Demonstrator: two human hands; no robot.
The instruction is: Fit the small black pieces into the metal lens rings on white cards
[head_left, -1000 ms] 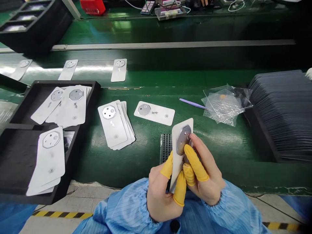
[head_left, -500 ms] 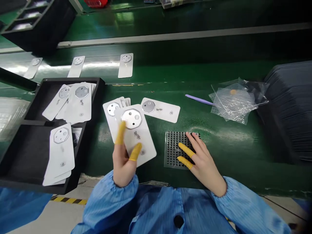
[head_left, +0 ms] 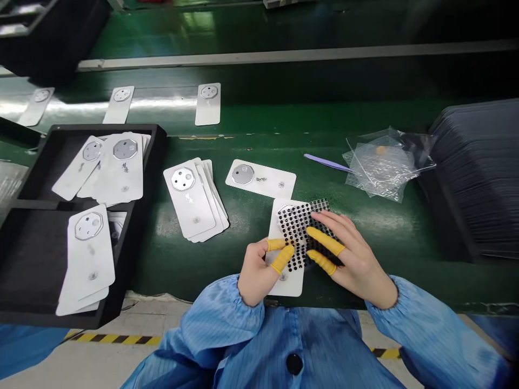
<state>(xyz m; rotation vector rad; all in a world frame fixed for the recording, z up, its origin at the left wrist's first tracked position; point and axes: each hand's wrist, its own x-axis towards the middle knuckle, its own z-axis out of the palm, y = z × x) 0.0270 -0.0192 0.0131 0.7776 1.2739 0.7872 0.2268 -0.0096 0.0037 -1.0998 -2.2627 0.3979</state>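
Nearest the camera, the left hand (head_left: 259, 265), with yellow finger cots on thumb and forefinger, pinches the near left edge of a white back cover (head_left: 286, 246) that lies flat on the green bench (head_left: 251, 270). The right hand (head_left: 351, 254), cots on two fingers, rests with fingers spread on a dotted sheet (head_left: 300, 229), a clear film carrying rows of small black dots; whether it grips the sheet or only presses on it cannot be told. The sheet lies across the upper part of the cover and hides the cover's camera plate. The cover's near end shows a small grey mark, partly behind the left fingers.

Further out, one loose cover (head_left: 261, 178) lies crosswise, its octagonal silver plate visible; its printing is too small to read. To its left sits a fanned stack of covers (head_left: 197, 200). A black tray (head_left: 24, 237) at far left holds more covers and is cut off by the frame. Purple tweezers (head_left: 326, 162) touch a crumpled plastic bag (head_left: 385, 165). A dark stack of sheets (head_left: 482, 178) runs off the right edge.
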